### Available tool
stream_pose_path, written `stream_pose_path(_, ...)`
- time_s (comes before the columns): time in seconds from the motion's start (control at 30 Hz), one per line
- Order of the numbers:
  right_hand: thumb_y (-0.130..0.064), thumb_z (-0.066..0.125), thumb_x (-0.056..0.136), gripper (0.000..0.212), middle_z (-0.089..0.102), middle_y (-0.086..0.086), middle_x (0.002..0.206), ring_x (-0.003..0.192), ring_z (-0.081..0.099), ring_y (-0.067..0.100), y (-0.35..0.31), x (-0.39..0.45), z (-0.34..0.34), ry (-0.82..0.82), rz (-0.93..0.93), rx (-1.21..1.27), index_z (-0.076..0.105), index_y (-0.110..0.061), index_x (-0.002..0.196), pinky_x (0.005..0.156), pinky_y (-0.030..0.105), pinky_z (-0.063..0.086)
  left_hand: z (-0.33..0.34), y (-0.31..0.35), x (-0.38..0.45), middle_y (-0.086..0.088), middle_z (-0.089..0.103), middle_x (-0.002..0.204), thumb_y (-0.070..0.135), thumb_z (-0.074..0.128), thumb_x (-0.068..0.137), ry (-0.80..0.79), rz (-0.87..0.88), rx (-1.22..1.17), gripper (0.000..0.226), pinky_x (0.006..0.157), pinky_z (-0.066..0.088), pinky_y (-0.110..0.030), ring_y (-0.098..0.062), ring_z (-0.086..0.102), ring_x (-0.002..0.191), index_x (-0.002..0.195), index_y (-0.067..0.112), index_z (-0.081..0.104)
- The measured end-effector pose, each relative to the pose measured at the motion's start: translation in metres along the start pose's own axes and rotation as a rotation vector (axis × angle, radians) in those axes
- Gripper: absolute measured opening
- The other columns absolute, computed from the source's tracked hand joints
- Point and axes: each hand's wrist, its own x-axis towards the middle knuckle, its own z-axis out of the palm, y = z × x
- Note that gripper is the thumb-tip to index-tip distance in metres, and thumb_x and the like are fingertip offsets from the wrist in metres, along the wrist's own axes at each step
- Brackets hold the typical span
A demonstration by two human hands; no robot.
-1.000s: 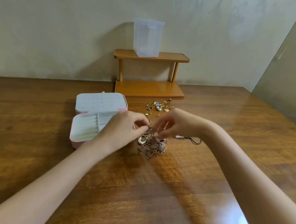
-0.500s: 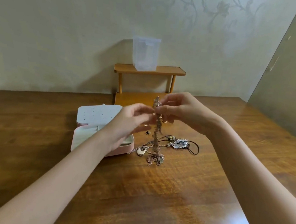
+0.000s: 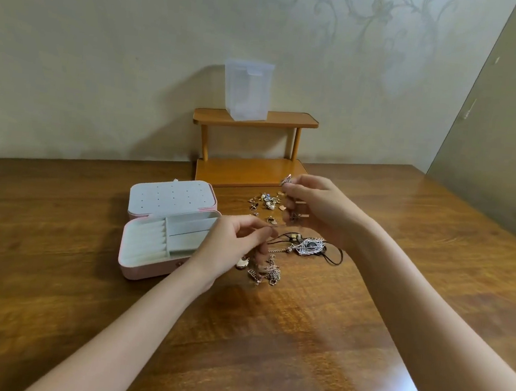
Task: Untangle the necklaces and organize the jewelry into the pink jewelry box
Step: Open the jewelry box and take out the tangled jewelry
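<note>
Left hand [image 3: 229, 246]: I am pinching its fingers closed on the tangled necklaces [image 3: 267, 270], just beside the open pink jewelry box [image 3: 149, 266].
Right hand [image 3: 318, 207]: I am pinching one chain end [image 3: 286, 179] above the table [image 3: 299, 341].

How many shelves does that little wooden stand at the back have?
2. The upper shelf carries the translucent plastic container; the lower shelf rests on the wooden table and looks bare. The right hand hides its front right corner.
</note>
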Motion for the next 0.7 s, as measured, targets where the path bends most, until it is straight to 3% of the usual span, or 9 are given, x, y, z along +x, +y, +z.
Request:
stream_pose_path(0.1,-0.012,0.044,0.099,0.016,0.042,0.0,0.061,0.046,0.036,0.01,0.007,0.0,0.003,0.01,0.041,0.011,0.047,-0.01,0.084,0.047,0.022,0.03,0.003,0.0,0.001,0.006,0.066,0.067,0.021,0.063,0.088,-0.054,0.071,0.216,0.007,0.055,0.046,-0.014,-0.003,0.06,0.053,0.092,0.019,0.069)
stream_pose_path(0.2,-0.01,0.041,0.1,0.015,0.038,-0.001,0.057,0.041,0.029,0.007,0.007,0.001,0.003,0.051,0.034,-0.05,0.049,-0.008,0.087,0.039,0.018,0.022,0.003,-0.003,0.0,0.008,0.069,0.076,0.02,0.069,0.084,-0.096,0.083,0.354,0.008,0.06,0.048,-0.011,0.0,0.065,0.063,0.091,0.023,0.067)
stream_pose_path(0.3,-0.012,0.043,0.099,0.017,0.04,-0.002,0.055,0.038,0.031,0.005,0.007,-0.001,0.001,0.061,0.007,-0.206,0.052,-0.008,0.085,0.037,0.017,0.025,0.001,-0.008,-0.002,0.008,0.071,0.082,0.015,0.072,0.081,0.0,-0.005,0.182,0.01,0.066,0.049,-0.011,-0.001,0.066,0.076,0.085,0.023,0.068)
stream_pose_path(0.4,-0.012,0.044,0.099,0.018,0.044,0.001,0.059,0.04,0.034,0.007,0.012,-0.004,0.0,0.032,0.017,-0.294,0.057,-0.004,0.09,0.038,0.018,0.028,0.003,-0.01,-0.002,0.001,0.071,0.085,0.016,0.074,0.078,0.071,-0.167,-0.102,0.007,0.074,0.049,-0.024,-0.013,0.065,0.085,0.083,0.02,0.07)
stream_pose_path(0.47,-0.011,0.042,0.099,0.02,0.046,0.004,0.062,0.041,0.036,0.009,0.017,-0.007,-0.001,0.013,0.023,-0.343,0.057,0.001,0.097,0.039,0.019,0.028,0.003,-0.012,-0.003,-0.004,0.07,0.086,0.015,0.073,0.077,0.056,-0.215,-0.191,0.005,0.076,0.048,-0.029,-0.017,0.062,0.085,0.082,0.016,0.072)
stream_pose_path(0.53,-0.01,0.041,0.099,0.02,0.051,0.005,0.064,0.042,0.039,0.011,0.021,-0.009,0.0,-0.019,0.014,-0.401,0.056,0.004,0.099,0.039,0.021,0.029,0.004,-0.013,-0.004,-0.004,0.07,0.084,0.012,0.07,0.081,0.044,-0.219,-0.215,0.004,0.07,0.05,-0.025,-0.014,0.063,0.08,0.082,0.016,0.071)
stream_pose_path(0.7,-0.002,0.047,0.094,0.014,0.066,0.012,0.078,0.052,0.046,0.017,0.034,-0.01,0.003,-0.163,0.068,-0.464,0.057,-0.004,0.085,0.046,0.024,0.036,0.008,-0.029,-0.004,0.003,0.069,0.076,0.012,0.065,0.085,0.201,0.044,0.299,0.009,0.062,0.051,-0.014,-0.011,0.066,0.071,0.084,0.021,0.067)
